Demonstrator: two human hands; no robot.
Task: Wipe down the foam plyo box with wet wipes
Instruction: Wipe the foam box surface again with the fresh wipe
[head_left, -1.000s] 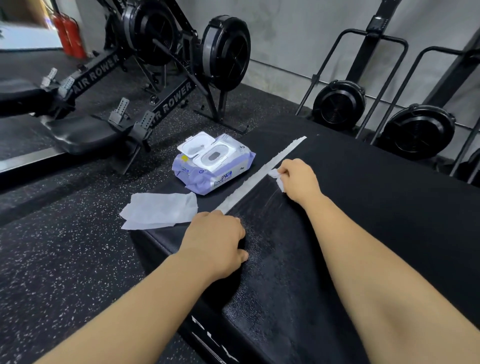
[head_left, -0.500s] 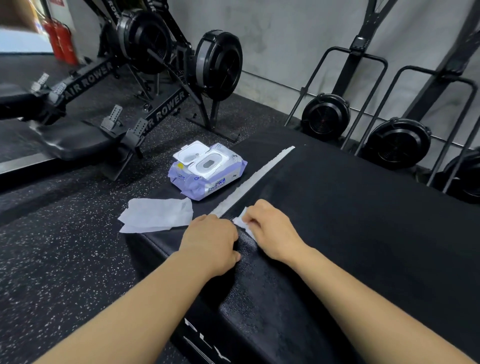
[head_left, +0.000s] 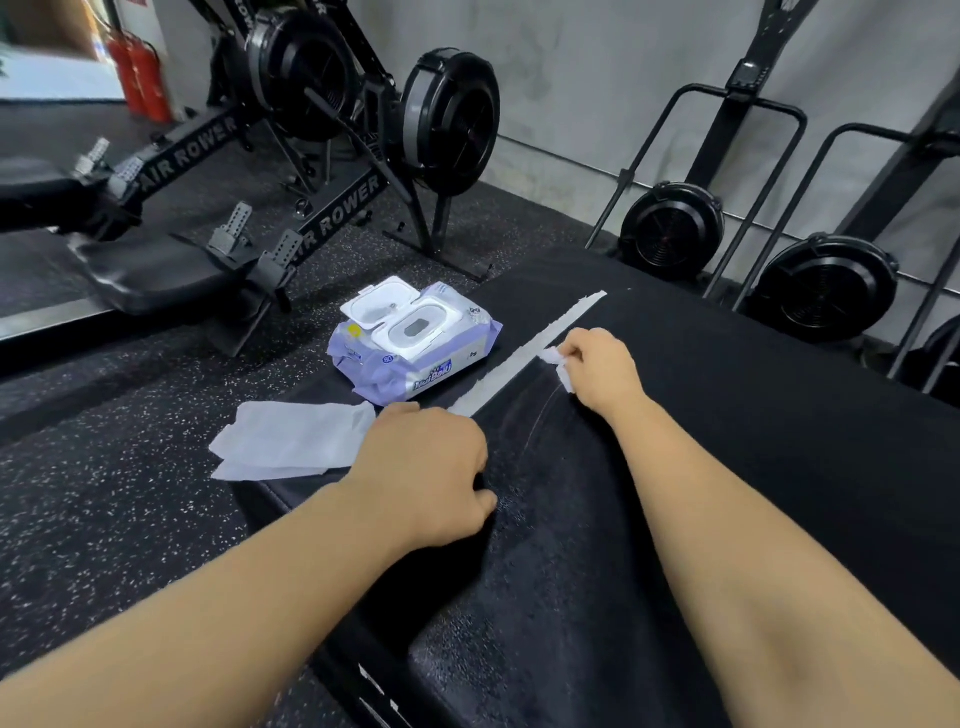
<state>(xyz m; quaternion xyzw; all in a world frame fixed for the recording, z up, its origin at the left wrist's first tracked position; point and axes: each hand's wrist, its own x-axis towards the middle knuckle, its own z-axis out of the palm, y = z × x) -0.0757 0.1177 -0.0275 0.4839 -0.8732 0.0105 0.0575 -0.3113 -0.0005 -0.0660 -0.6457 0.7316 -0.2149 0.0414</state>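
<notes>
Right hand (head_left: 602, 369) fingers pinch a bunched wet wipe (head_left: 563, 373) against the foam plyo box (head_left: 727, 467) beneath them. Left hand (head_left: 431, 467) fingers curl empty, bracing. The wipe could snag and lift the white strip (head_left: 530, 353) just beside them.

Black plyo box (head_left: 727, 441) with a white strip (head_left: 524, 356), lilac-and-white wipes pack (head_left: 415, 345), white-speckled black floor (head_left: 114, 519).
</notes>
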